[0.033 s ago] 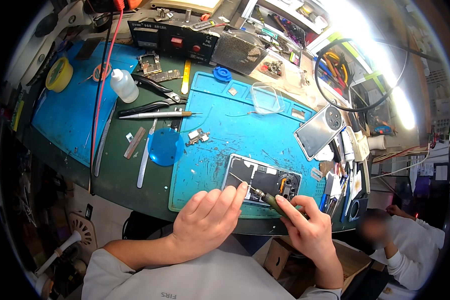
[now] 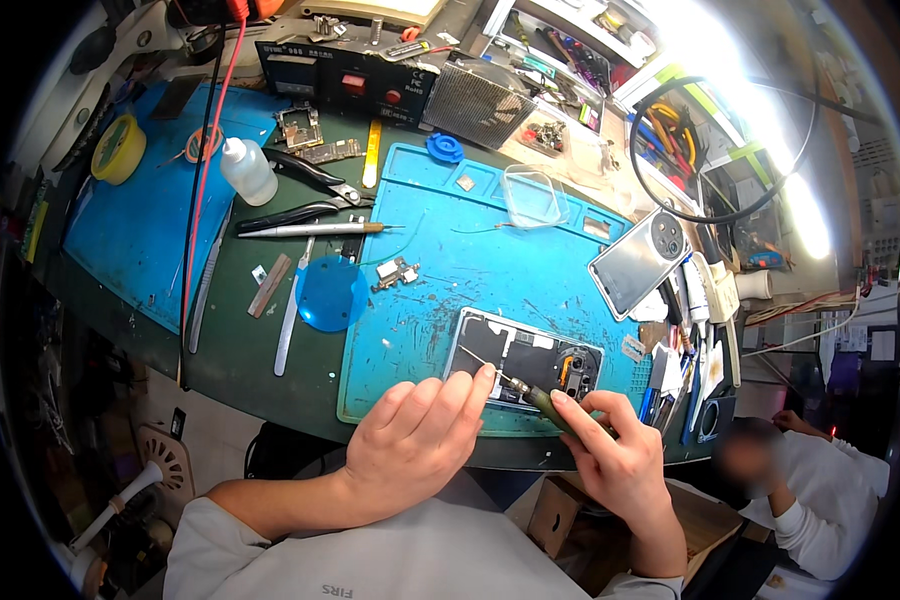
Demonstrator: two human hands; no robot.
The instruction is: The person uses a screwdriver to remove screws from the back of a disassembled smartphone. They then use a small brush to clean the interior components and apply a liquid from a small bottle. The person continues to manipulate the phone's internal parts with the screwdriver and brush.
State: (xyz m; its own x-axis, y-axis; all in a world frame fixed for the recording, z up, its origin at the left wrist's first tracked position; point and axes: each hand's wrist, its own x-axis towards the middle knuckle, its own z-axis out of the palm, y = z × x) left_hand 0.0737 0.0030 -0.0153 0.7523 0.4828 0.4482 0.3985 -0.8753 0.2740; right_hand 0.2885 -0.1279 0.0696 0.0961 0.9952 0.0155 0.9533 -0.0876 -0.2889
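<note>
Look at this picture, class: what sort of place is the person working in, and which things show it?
Most likely a phone or small-electronics repair bench. An opened phone lies on a blue work mat, the right hand holds a fine screwdriver to it, and a bench power supply stands behind among tweezers and loose parts.

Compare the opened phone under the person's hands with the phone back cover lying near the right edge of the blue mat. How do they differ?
The opened phone shows dark inner parts inside its frame; the back cover shows a smooth silvery face with a round camera ring. The opened phone is touched by the left hand, while the right hand holds a screwdriver to it; the back cover lies untouched, farther away. Both are flat rectangles on the blue mat.
</note>
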